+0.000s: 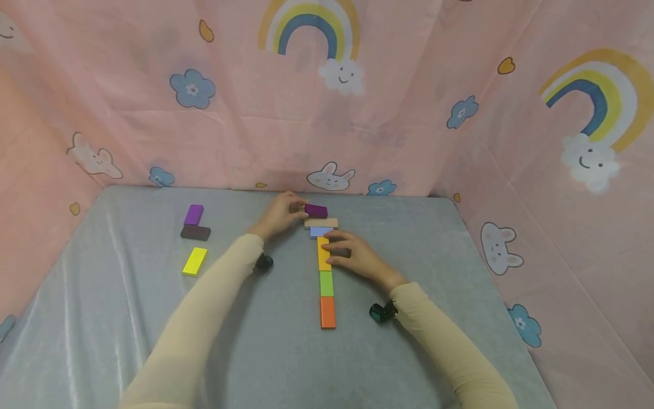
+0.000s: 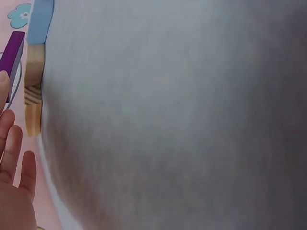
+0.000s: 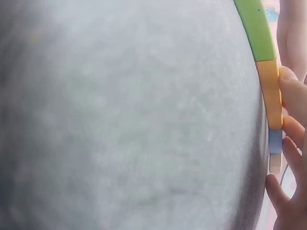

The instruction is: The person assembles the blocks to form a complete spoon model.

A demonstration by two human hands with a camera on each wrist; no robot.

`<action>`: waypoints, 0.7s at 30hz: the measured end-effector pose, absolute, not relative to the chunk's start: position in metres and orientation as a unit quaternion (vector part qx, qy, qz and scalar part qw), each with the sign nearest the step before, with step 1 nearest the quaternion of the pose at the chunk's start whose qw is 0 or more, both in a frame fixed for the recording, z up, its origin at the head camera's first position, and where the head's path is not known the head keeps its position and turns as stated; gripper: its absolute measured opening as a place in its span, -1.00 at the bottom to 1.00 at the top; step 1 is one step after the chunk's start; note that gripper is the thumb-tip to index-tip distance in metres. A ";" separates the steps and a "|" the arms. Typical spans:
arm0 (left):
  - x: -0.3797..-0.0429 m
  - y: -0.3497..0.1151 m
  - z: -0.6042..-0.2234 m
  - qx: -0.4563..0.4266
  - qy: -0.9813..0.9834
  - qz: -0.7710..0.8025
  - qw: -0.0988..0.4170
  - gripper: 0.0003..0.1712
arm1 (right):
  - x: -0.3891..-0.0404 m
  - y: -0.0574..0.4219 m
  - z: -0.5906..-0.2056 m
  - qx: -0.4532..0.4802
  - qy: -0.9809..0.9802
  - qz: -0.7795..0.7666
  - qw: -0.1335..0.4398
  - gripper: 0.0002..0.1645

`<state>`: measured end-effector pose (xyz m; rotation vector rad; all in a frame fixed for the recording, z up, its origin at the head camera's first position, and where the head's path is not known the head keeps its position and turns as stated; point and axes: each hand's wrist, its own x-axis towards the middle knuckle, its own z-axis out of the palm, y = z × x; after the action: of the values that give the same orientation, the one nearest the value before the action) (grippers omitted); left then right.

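In the head view my left hand (image 1: 278, 217) pinches the end of a dark purple block (image 1: 317, 211) at the far edge of the table. Its thumb lies on that block in the left wrist view, with the other fingers spread below. Just nearer lie a plain wooden block (image 1: 327, 224) and a blue block (image 1: 319, 232), both crosswise. My right hand (image 1: 361, 258) has its fingers spread along the right side of a yellow-orange block (image 1: 322, 254), fingertips at it and the blue one. A green block (image 1: 326, 284) and a red-orange block (image 1: 328, 313) continue the line toward me.
At the left of the grey-covered table (image 1: 128, 318) are a violet block (image 1: 193, 215), a dark brown block (image 1: 196, 233) touching it, and a yellow block (image 1: 195, 261). A pink patterned curtain (image 1: 388, 142) stands close behind the table's far edge.
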<state>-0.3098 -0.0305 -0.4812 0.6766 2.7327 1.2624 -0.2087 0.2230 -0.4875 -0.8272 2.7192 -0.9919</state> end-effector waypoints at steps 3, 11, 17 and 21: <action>-0.311 -0.026 -0.487 0.210 0.887 0.411 0.021 -0.59 | -0.209 0.223 -0.488 -0.274 0.901 -0.329 0.067 -0.53; -0.309 -0.022 -0.490 0.181 0.885 0.429 0.020 -0.58 | -0.209 0.223 -0.488 -0.270 0.903 -0.328 0.068 -0.52; -0.307 -0.020 -0.489 0.176 0.891 0.418 0.020 -0.58 | -0.209 0.222 -0.488 -0.270 0.904 -0.325 0.066 -0.53; -0.308 -0.018 -0.488 0.171 0.896 0.410 0.023 -0.59 | -0.208 0.222 -0.488 -0.267 0.905 -0.322 0.068 -0.52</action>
<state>-0.3076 -0.0185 -0.4882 0.5307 2.7732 1.2692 -0.2084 0.2219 -0.4875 -0.8057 2.7271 -0.9713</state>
